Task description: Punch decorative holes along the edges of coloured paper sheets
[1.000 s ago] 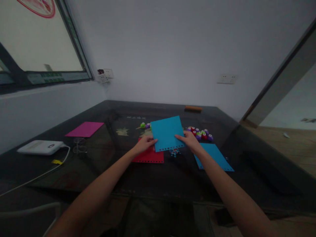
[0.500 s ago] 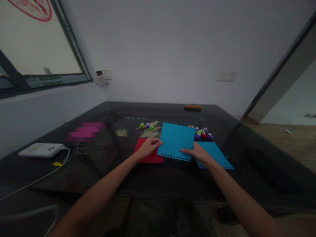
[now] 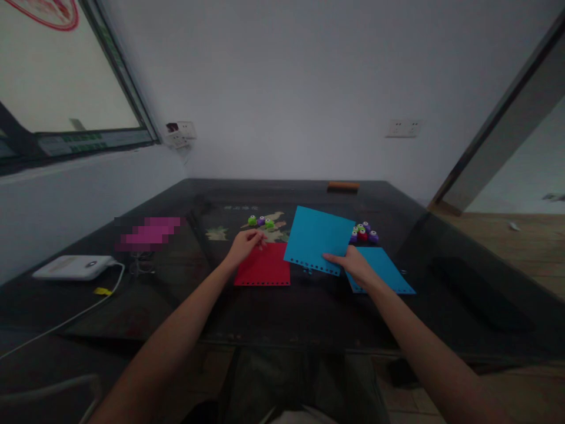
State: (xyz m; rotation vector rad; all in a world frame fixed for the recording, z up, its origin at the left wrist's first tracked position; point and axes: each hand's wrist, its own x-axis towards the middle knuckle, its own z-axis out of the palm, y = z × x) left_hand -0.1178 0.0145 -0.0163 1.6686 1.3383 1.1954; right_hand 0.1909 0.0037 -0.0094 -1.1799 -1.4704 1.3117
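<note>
My right hand (image 3: pixel 354 263) pinches a blue sheet of paper (image 3: pixel 318 237) by its lower right side, with the thumb on the front. The sheet is tilted and raised over the table, a row of holes along its bottom edge. My left hand (image 3: pixel 246 245) is apart from that sheet, over the upper left corner of a red sheet (image 3: pixel 265 268). Its fingers are loosely bent and a little apart, with nothing visible in them. A second blue sheet (image 3: pixel 383 272) lies under my right hand and wrist, at the right.
Small green and purple big-eyed toys (image 3: pixel 261 221) stand behind the red sheet. Several more toys (image 3: pixel 362 234) cluster at the right, partly behind the raised sheet. A white device (image 3: pixel 73 268) with a cable lies left, a brown roll (image 3: pixel 343 186) at the back, a dark flat object (image 3: pixel 479 291) right.
My left hand has let go of the raised blue sheet and moved left and up. My right hand keeps the sheet, now slightly further right and more tilted. More of the red sheet shows.
</note>
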